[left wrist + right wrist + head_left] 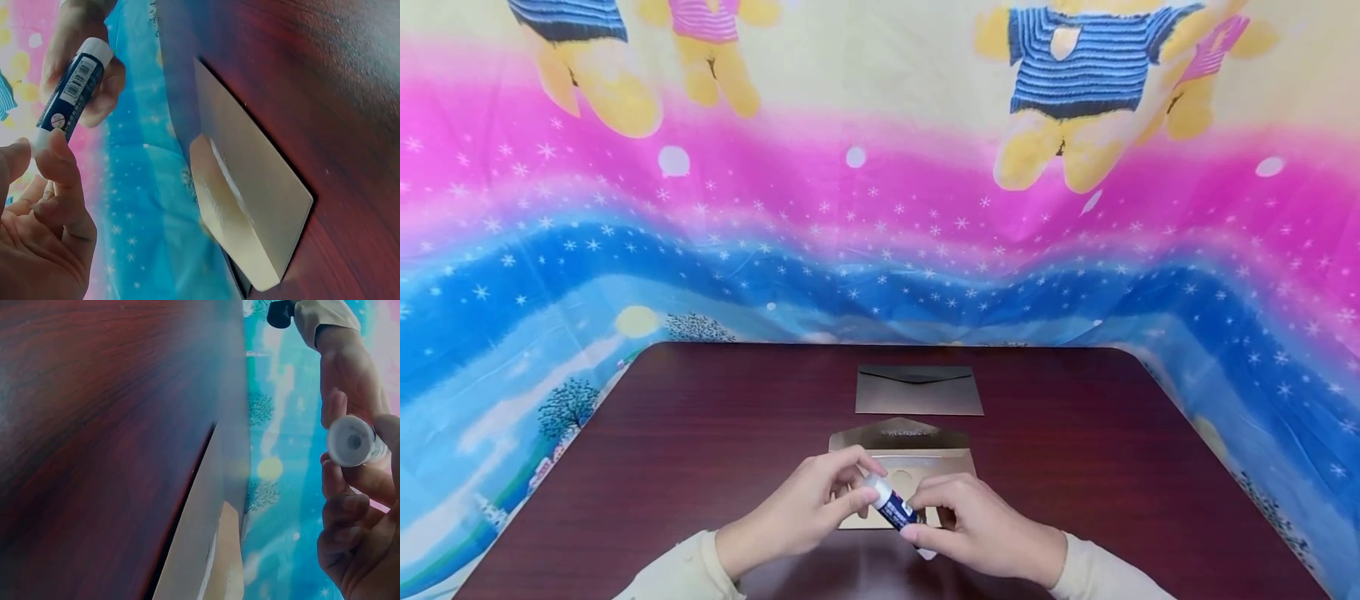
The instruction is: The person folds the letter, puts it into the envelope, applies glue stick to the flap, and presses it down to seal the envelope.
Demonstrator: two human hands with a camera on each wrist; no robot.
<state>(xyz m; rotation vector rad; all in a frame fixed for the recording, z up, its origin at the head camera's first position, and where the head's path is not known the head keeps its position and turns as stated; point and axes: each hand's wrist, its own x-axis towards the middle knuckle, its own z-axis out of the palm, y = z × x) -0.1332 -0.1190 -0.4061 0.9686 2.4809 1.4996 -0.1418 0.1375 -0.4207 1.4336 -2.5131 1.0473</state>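
A glue stick (897,508) with a dark blue label is held slantwise between both hands. My left hand (801,508) pinches its white upper end between thumb and fingers. The lower part is gripped by my right hand (992,527). A barcode on the label shows in the left wrist view, and the round white base (351,442) faces the right wrist camera. Beneath the hands lies a gold-brown envelope (943,463) with its flap (880,432) raised away from me. A whitish strip runs along the envelope's mouth in the left wrist view; the hands partly hide its body in the head view.
Beyond the opened envelope lies a second, darker envelope (917,396) with its flap folded down. Both are on a dark red-brown wooden table (1075,433). A colourful printed curtain (865,225) hangs along the table's back and sides.
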